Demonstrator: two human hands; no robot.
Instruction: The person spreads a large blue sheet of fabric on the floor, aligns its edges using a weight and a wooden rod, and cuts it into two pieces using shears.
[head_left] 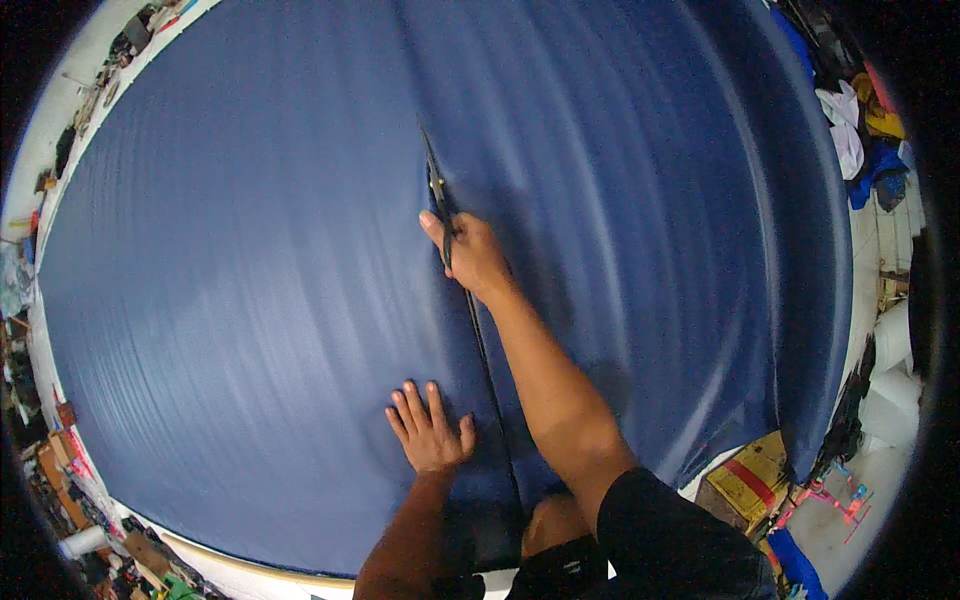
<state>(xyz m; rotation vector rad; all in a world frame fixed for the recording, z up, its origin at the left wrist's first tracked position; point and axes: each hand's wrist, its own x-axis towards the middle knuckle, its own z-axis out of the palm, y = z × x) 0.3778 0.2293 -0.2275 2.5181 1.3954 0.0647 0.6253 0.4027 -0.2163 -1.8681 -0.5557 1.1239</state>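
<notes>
A large sheet of dark blue fabric (250,250) covers the table, with a long slit running from the near edge up to the middle. My right hand (470,252) grips a pair of scissors (436,180) by the handles. Their blades lie at the upper end of the slit and point away from me. Lower down and left of the slit, my left hand (428,435) rests flat on the fabric with its fingers spread. Right of the slit the fabric falls in soft folds.
A white table edge (220,562) shows along the near left. A yellow box with a red stripe (745,482) stands at the near right. White and coloured cloths (845,130) lie at the far right, and white rolls (890,400) are below them. Assorted clutter lines the left side.
</notes>
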